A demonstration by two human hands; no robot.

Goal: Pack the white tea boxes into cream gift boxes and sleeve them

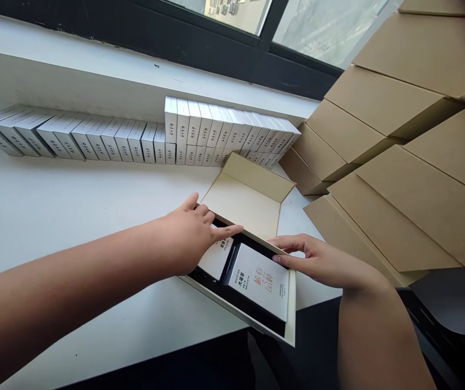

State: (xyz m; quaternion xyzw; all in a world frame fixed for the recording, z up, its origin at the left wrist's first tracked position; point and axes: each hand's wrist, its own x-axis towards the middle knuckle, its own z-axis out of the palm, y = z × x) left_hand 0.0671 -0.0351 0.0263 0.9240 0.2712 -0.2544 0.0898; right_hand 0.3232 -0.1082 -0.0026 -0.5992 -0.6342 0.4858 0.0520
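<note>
An open cream gift box (293, 325) lies at a slant near the table's front edge, its lid (244, 197) folded back on the far side. In its black interior sit two white tea boxes; the right one (262, 279) shows fully, with orange and black characters, while my left forearm and hand partly cover the left one (216, 254). My left hand (195, 233) grips the gift box's far wall, one finger stretched along it. My right hand (305, 257) holds the same wall near the right corner, thumb inside and the other fingers behind it.
Along the back wall stands a long row of small white boxes (106, 141), stacked two high towards the right. Large brown boxes (398, 206) are piled high on the right. A dark-framed window (232, 43) is behind the table (73, 211). A dark chair part (439, 325) shows lower right.
</note>
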